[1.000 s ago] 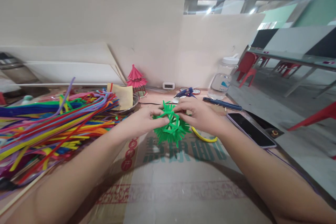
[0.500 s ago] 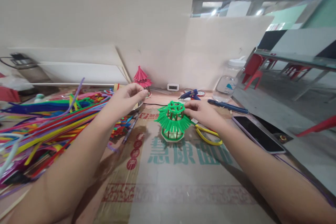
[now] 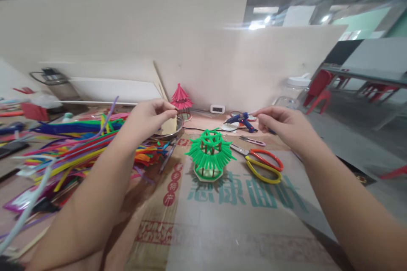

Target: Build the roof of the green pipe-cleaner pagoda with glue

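A small green pagoda model (image 3: 211, 154), with fringed pipe-cleaner eaves and brown posts, stands upright on a pale base on the cardboard. My left hand (image 3: 151, 120) hovers behind it and to its left, thumb and fingertips pinched together. Whatever may be in that pinch is too small to make out. To the right, my right hand (image 3: 282, 127) is raised above the scissors (image 3: 265, 165), fingers drawn together near the glue gun (image 3: 243, 120). I cannot see what, if anything, lies between them. Neither hand touches the model.
Colourful pipe cleaners (image 3: 82, 148) heap on the left. Behind stand a pink pagoda (image 3: 182, 99), a small digital clock (image 3: 217, 109) and a metal bowl (image 3: 178, 129). A small cutter (image 3: 252, 140) lies behind the scissors. A clear plastic bottle (image 3: 294, 91) stands back right.
My right hand has left the green model's side and moved right and up. My left hand stays raised in its pinch. The view has shifted, bringing the scissors' orange handle into sight.
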Tool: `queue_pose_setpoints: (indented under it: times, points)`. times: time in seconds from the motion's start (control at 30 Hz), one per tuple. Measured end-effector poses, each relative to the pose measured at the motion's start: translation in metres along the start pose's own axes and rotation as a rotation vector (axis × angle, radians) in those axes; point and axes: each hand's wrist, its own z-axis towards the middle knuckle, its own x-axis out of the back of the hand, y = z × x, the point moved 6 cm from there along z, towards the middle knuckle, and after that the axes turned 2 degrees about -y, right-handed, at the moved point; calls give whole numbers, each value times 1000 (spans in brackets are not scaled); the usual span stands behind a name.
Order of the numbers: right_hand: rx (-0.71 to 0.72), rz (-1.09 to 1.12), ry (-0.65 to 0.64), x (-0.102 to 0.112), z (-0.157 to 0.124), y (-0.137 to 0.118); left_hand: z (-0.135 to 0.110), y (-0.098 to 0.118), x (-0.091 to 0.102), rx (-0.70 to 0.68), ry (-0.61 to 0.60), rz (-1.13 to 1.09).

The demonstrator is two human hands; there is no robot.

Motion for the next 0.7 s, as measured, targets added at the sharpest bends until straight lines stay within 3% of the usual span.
queue_pose_setpoints:
  times: [0.07, 0.13, 0.2, 0.27, 0.43, 0.57, 0.7]
  points:
    - [2, -57, 15, 0, -3, -5, -1, -4, 11, 18, 35, 148]
    - [-7, -126, 19, -3, -7, -9, 0, -12, 13, 44, -57, 377]
    - [-10, -177, 15, -7, -10, -10, 1, -28, 4, 83, -269, 586]
    - [3, -200, 16, -9, -11, -9, 1, -46, -8, 100, -439, 660]
    - [26, -207, -4, -10, -11, -9, -1, -76, -38, 131, -624, 687]
    - [27, -228, -2, -8, -12, -13, 1, -68, -41, 107, -586, 691]
    - [102, -247, 23, -8, -13, -18, 4, -30, -20, 8, -374, 618]
